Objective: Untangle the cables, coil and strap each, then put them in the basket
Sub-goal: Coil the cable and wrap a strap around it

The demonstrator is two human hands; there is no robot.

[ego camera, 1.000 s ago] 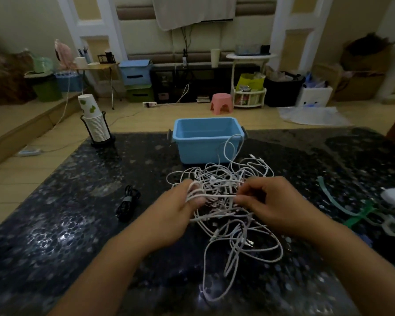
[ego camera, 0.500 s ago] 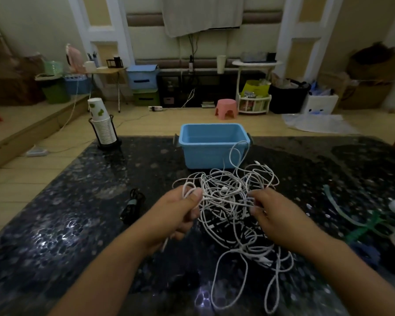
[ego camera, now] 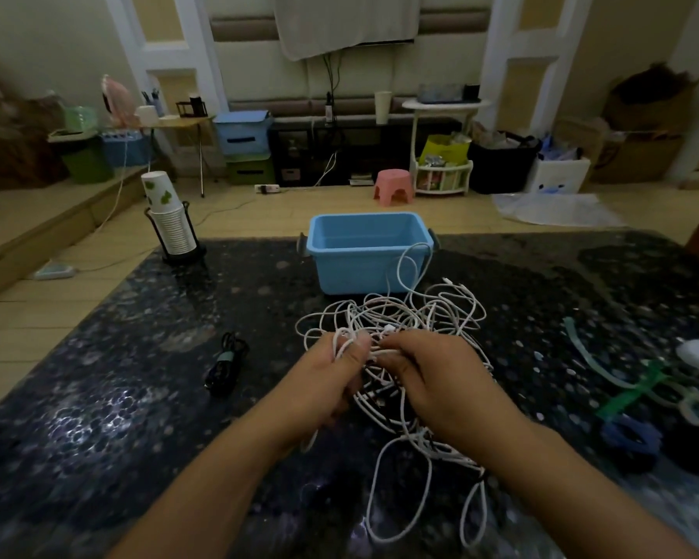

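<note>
white cables tangled, hands hiding middle

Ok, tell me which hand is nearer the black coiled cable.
Left. The left hand sits just right of the black cable; the right hand is farther right, beyond it.

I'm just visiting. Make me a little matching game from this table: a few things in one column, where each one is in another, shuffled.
Things:
1. blue basket
2. white cable tangle
3. black coiled cable
4. paper cup stack

Places:
A. held in both hands
B. table's far left corner
C. far side, behind the tangle
D. lying left of the hands

Pairs: 1-C, 2-A, 3-D, 4-B
</note>
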